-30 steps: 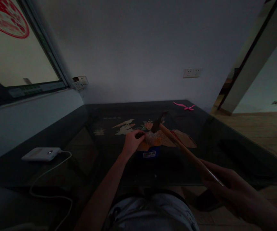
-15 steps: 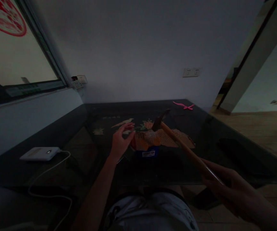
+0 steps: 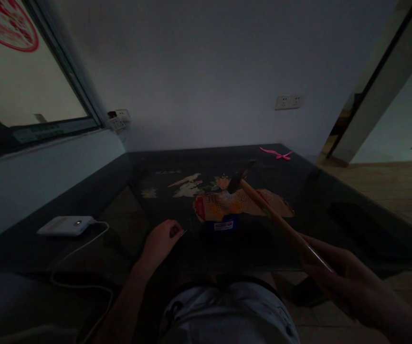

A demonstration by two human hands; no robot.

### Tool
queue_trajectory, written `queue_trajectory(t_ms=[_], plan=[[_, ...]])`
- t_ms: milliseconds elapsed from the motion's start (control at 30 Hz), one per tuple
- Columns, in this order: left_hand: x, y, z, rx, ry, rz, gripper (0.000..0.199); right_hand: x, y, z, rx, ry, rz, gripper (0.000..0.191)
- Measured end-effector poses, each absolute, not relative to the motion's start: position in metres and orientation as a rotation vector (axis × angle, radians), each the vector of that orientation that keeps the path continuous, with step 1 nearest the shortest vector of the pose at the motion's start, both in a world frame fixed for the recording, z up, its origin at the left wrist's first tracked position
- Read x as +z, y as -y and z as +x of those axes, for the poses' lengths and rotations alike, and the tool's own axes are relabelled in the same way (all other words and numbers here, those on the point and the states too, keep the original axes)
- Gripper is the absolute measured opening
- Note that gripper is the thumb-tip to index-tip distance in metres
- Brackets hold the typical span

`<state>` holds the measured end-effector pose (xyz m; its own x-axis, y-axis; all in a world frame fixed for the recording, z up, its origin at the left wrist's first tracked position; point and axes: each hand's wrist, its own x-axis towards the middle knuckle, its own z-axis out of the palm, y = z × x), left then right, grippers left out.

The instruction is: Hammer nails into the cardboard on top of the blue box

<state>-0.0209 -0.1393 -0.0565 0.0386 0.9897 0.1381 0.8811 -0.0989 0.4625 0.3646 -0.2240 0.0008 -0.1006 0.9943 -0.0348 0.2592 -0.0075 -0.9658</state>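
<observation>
My right hand (image 3: 338, 277) is wrapped round the wooden handle of a hammer (image 3: 273, 217). The hammer's dark head is up and over the back edge of a torn piece of cardboard (image 3: 252, 203). That cardboard rests on a blue box (image 3: 223, 224) with a white label. To the left of the box, my left hand (image 3: 163, 240) is low at the tabletop, thumb and fingers pinched together. A thin, shiny nail (image 3: 183, 233) pokes out from its fingertips; most of it is hidden by the fingers.
The dark glossy table (image 3: 148, 165) has a flower and bird print. A white power bank (image 3: 66, 225) with a cable lies at left. A pink ribbon-like thing (image 3: 276, 154) is at the back right, and a flat black object (image 3: 366, 229) at right.
My left hand has left the cardboard's left end, moved down and toward me, and closed on the thin nail on the table. The hammer has stayed nearly still in my right hand.
</observation>
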Motion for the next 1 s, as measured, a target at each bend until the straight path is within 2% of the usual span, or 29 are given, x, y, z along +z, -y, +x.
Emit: queue_trajectory(t_ms=[1000], plan=[[-0.068, 0.148, -0.049, 0.664, -2.015, 2.041, 0.012, -0.007, 0.221, 0.375, 1.144, 1.484, -1.420, 0.059]])
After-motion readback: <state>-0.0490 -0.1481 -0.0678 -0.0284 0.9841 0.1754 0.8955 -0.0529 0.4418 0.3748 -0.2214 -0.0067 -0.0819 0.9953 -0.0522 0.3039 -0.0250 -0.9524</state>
